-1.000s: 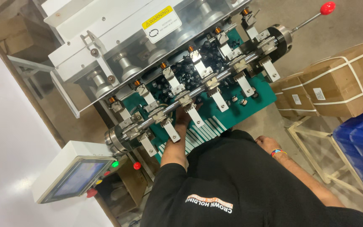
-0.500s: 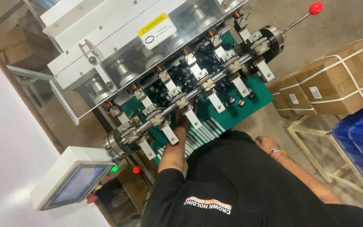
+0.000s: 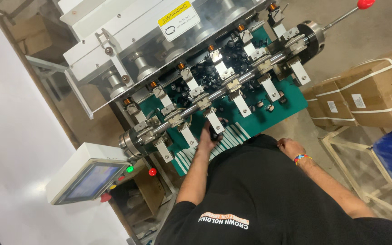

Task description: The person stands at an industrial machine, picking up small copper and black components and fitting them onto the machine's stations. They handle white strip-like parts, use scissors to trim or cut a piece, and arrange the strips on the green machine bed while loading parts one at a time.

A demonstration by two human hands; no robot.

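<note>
- Since a second ago, the left hand (image 3: 210, 136) is sitting further out on the green machine bed (image 3: 291, 102), nearer its striped front edge, while the right hand (image 3: 290, 147) is keeping its place at the waist and the head camera is swinging so the whole machine slides sideways in view.
- The large white and steel winding machine (image 3: 128, 36) with its yellow warning label is filling the upper half, tilted across the view.
- The strapped brown cardboard boxes (image 3: 377, 97) are lying on the floor beyond the bed's right end.
- The white touch-screen control box (image 3: 87, 174) with green and red buttons is hanging off the bed's left front corner.
- The long polished steel shaft (image 3: 223, 93) is running the length of the bed, carrying white clamp brackets (image 3: 241, 102).
- The thin lever with a red ball knob (image 3: 365, 3) is sticking out at the shaft's right end.
- The left hand is curling around a small black bobbin part (image 3: 215, 131) at the bed's front edge, under one bracket, fingers closed on it.
- The right hand, with a coloured bead bracelet (image 3: 301, 158) on the wrist, is resting loosely closed against the black shirt, holding nothing visible.
- Small black coil parts (image 3: 205, 72) are lying scattered behind the shaft.
</note>
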